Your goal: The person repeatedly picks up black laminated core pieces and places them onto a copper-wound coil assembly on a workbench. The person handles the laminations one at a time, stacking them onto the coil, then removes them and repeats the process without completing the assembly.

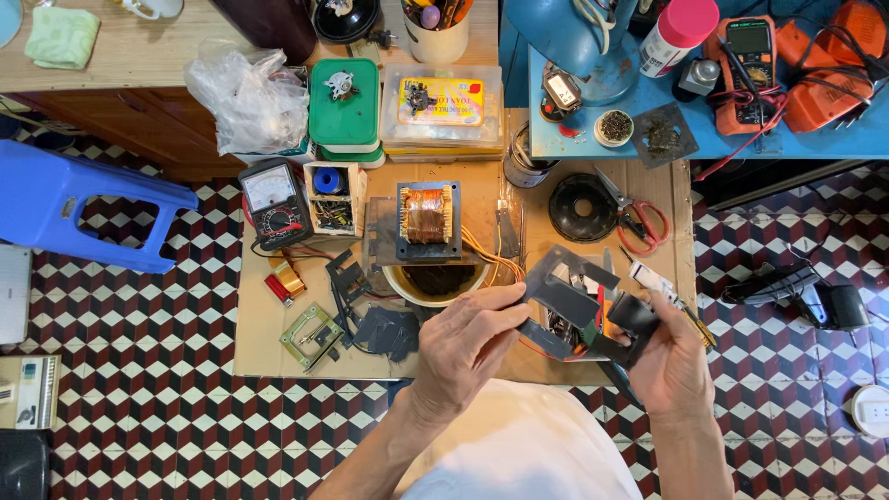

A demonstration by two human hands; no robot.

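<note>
My left hand (468,338) pinches the edge of a thin dark metal lamination plate (560,282) that sticks out of a small transformer (611,329). My right hand (671,361) is wrapped around that transformer's dark body, with orange and yellow wires showing at its side. Both hands hover just above the near edge of the cardboard sheet (269,333). Beyond them a larger transformer with a copper winding (428,218) rests on a pale bowl (435,282).
Loose laminations (380,324) and a small frame lie left of my hands. An analog multimeter (273,202), a parts box (333,199), red-handled scissors (639,222), a black round part (582,208), plastic containers (440,106) and a blue stool (83,208) surround the work area.
</note>
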